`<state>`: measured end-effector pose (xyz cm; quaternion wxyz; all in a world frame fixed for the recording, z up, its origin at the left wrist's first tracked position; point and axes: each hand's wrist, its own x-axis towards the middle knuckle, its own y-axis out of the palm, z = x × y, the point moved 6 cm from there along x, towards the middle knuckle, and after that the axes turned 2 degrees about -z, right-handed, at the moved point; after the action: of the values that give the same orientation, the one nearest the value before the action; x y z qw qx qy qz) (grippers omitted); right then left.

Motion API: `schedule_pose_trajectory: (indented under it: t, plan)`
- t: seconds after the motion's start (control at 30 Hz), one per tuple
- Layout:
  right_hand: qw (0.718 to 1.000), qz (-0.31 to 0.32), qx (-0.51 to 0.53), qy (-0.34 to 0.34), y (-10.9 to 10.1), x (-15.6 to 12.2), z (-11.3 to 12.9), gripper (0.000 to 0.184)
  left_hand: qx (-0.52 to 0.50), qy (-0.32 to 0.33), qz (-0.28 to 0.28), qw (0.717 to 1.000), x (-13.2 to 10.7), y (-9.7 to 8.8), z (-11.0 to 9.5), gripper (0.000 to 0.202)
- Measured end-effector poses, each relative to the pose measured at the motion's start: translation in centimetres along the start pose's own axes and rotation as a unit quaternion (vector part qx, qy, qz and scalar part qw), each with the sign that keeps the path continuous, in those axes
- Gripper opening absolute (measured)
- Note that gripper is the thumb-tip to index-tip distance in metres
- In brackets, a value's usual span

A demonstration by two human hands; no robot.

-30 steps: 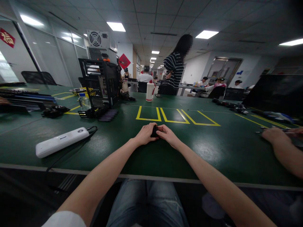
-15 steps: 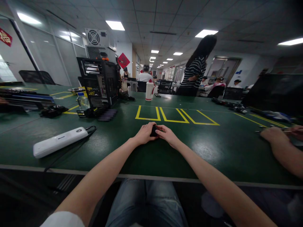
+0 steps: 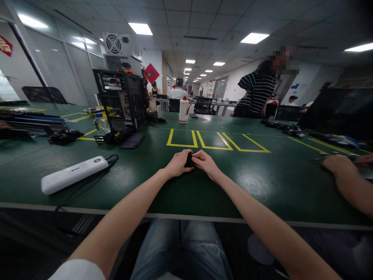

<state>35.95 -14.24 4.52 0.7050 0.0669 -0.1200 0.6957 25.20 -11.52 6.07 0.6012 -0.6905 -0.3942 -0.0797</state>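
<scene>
A small black object (image 3: 189, 160) sits between my hands just above or on the green table (image 3: 145, 186); its kind is too small and too dark to make out. My left hand (image 3: 178, 163) curls round its left side, thumb at the lower edge and fingers over the top. From the right, my right hand (image 3: 204, 161) meets it with fingertips and thumb pinched together at its edge. Whether the right fingers hold a further small part is hidden. Both forearms reach in over the table's front edge.
A white power strip (image 3: 74, 175) with a black cable lies left. Beyond it stands an open black computer case (image 3: 121, 101). Yellow tape outlines (image 3: 214, 147) and a white bottle (image 3: 183, 110) are ahead. A co-worker's hand (image 3: 339, 163) works at far right.
The fingers of my right hand have drawn into a tighter pinch at the black object's edge. My left hand keeps its hold. A person in a striped top behind the table has moved right.
</scene>
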Motion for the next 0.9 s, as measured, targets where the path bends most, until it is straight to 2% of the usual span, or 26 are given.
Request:
schedule_pose_trajectory:
  t: [0.17,0.27,0.5,0.73,0.9]
  plan:
    - [0.999,-0.007,0.006,0.033,-0.2,0.3,-0.8,0.029,-0.004,-0.002,0.007,1.0,0.0,-0.1,-0.1,0.059]
    - [0.999,0.004,0.003,0.047,-0.2,0.3,-0.9,0.028,-0.005,-0.005,0.005,1.0,-0.1,-0.1,-0.1,0.059]
    - [0.999,0.035,0.003,-0.013,0.2,-0.3,0.3,0.028,-0.002,-0.005,0.0,1.0,0.0,0.1,0.2,0.061]
    - [0.999,0.001,0.006,0.032,0.1,-0.1,-0.3,0.023,0.003,0.0,0.003,1.0,0.0,0.0,0.0,0.06]
    - [0.998,0.002,0.012,0.056,0.0,0.4,-1.1,0.031,-0.004,-0.003,0.009,1.0,0.0,0.0,-0.1,0.06]
